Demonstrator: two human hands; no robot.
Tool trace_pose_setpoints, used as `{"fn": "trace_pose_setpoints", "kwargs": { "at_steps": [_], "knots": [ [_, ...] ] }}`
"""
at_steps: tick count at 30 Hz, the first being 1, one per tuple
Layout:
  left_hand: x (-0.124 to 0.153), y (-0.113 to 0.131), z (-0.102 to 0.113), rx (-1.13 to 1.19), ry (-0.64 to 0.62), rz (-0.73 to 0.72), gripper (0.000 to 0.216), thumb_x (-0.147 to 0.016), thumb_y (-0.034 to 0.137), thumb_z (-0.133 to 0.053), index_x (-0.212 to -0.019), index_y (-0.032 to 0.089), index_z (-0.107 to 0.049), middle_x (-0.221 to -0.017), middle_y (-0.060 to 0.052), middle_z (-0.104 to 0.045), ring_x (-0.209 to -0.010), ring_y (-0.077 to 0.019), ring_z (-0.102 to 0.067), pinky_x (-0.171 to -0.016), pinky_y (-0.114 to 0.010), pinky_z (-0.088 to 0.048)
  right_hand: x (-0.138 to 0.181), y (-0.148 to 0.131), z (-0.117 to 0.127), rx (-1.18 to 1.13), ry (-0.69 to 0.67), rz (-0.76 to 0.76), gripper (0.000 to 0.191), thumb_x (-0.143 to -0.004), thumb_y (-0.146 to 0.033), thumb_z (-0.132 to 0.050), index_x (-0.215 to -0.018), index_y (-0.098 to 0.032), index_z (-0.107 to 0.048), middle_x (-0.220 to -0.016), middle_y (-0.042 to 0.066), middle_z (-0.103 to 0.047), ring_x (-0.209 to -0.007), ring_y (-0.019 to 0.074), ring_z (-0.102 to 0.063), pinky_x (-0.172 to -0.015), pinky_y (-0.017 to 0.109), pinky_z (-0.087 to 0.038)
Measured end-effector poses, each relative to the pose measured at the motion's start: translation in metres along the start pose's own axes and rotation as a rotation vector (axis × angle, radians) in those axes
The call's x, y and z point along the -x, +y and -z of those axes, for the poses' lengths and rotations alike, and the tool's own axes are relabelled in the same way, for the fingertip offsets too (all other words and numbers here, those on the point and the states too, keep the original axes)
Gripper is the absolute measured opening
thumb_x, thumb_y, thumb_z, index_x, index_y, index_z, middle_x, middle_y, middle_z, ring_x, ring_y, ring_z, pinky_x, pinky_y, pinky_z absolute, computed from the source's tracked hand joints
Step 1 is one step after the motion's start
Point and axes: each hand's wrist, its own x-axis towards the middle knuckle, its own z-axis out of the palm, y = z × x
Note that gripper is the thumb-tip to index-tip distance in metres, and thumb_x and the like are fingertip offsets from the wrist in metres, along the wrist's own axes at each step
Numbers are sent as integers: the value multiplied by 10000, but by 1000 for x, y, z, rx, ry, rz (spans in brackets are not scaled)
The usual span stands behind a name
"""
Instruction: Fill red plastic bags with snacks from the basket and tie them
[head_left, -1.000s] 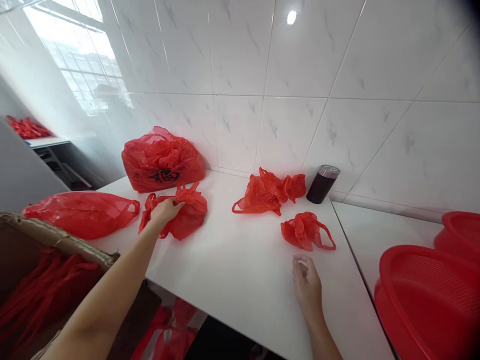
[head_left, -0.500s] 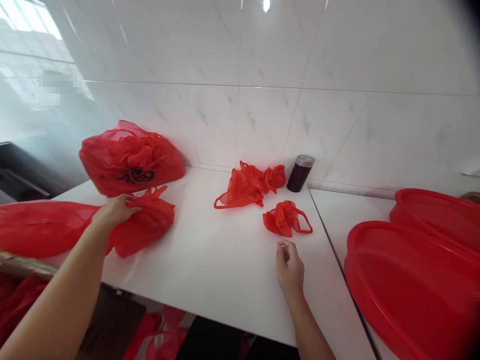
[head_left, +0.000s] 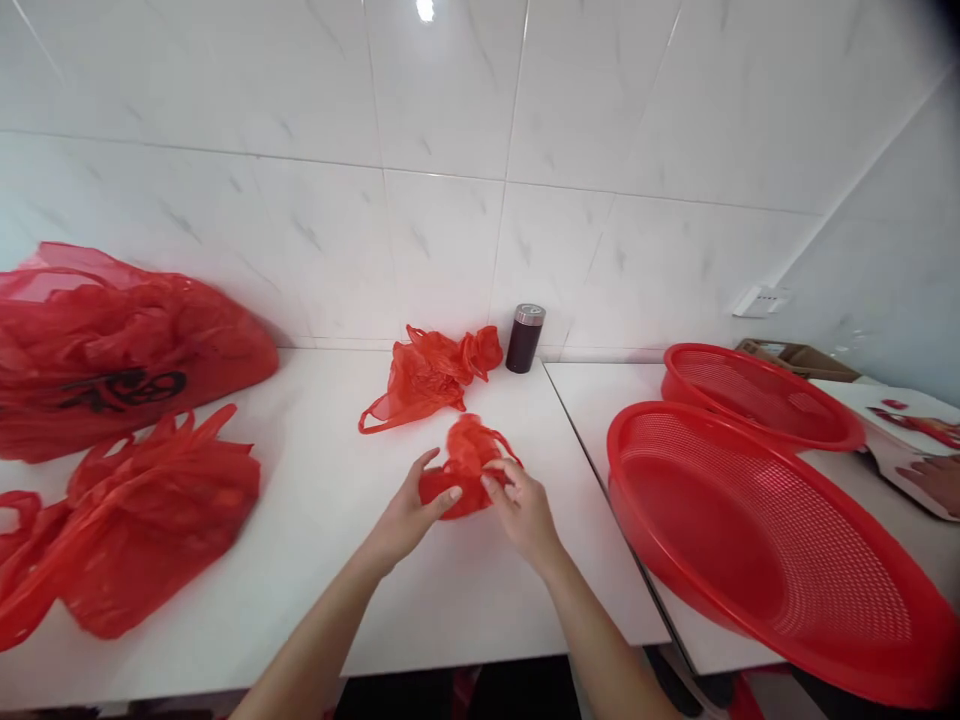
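Both my hands meet at a small crumpled red plastic bag (head_left: 463,462) in the middle of the white table (head_left: 330,560). My left hand (head_left: 411,508) pinches its left side with thumb and fingers. My right hand (head_left: 521,505) grips its right side, fingers curled on the plastic. Just behind it lies another crumpled red bag (head_left: 424,375), beside a dark cylindrical jar (head_left: 525,338) by the wall.
At the left sit a large stuffed red bag with black lettering (head_left: 112,345) and a flatter bundle of red bags (head_left: 142,520). Two big red mesh baskets (head_left: 750,530) (head_left: 757,395) occupy the adjoining table at right. Another person's hand (head_left: 934,482) shows at the far right edge.
My left hand let go of the bundle at the left and came over to the small bag. My right hand moved forward onto it. The view swung right.
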Motion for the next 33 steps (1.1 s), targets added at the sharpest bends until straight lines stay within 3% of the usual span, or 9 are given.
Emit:
{"fn": "trace_pose_setpoints", "kwargs": {
  "at_steps": [2,4,7,11,14,18,25,30,33],
  "knots": [
    [0,-2,-12,231,-69,35,513,-783,474,-684,-1219,224,-581,-1159,-121,-675,-983,-258,-661,-808,-356,-525,21,-14,8,-243,-31,-51,208,-929,-407,-507,-1006,-250,-620,-987,31,-670,-868,178,-634,-763,291,-502],
    [-1,-5,-10,325,-55,57,382,-745,450,-730,-1007,179,-671,-928,-89,-723,-801,-224,-675,-716,-325,-524,36,-20,25,-508,93,-153,190,-920,-403,-543,-1010,-247,-602,-972,34,-660,-863,174,-627,-768,296,-500],
    [-2,-13,10,340,59,63,337,-700,438,-770,-872,164,-675,-777,-44,-692,-666,-170,-627,-624,-278,-487,45,-18,59,-767,358,-185,136,-877,-368,-622,-943,-261,-571,-911,9,-644,-810,154,-621,-769,308,-500],
    [4,-21,38,319,284,-3,306,-703,415,-769,-891,207,-644,-789,14,-637,-711,-132,-572,-642,-230,-449,45,-12,83,-783,429,-142,161,-851,-360,-652,-864,-253,-534,-862,3,-641,-899,192,-644,-896,410,-484],
    [13,-20,39,170,308,-117,221,-740,364,-731,-883,219,-645,-829,5,-615,-790,-153,-562,-702,-244,-453,36,-8,77,-562,378,-207,209,-854,-416,-636,-940,-240,-563,-1044,66,-661,-1049,238,-621,-943,447,-472],
    [26,-21,24,0,154,-206,64,-792,273,-606,-760,217,-606,-805,-19,-604,-761,-180,-564,-684,-286,-459,19,-3,56,-465,225,-335,422,-903,-551,-499,-1189,-244,-543,-1274,131,-595,-1150,269,-586,-936,466,-486],
    [47,-41,17,-506,-36,-423,301,-828,54,-368,-775,246,-594,-856,-42,-638,-936,-214,-577,-748,-305,-448,20,-15,39,-393,-18,-327,707,-855,-517,-603,-1463,-297,-317,-1070,59,-664,-1050,225,-628,-914,412,-479],
    [58,-47,5,-583,-210,-538,370,-835,11,-329,-772,233,-618,-766,-36,-648,-820,-193,-594,-820,-332,-470,34,-15,30,-189,-232,-207,275,-824,-399,-650,-1052,-244,-650,-915,13,-636,-897,181,-623,-836,335,-491],
    [65,-51,-8,-559,-248,-531,334,-882,58,-369,-786,236,-635,-777,-35,-672,-806,-191,-614,-907,-371,-457,42,-13,25,-158,-162,-209,191,-843,-391,-615,-929,-220,-613,-925,20,-639,-884,177,-617,-817,325,-500]
  ]
}}
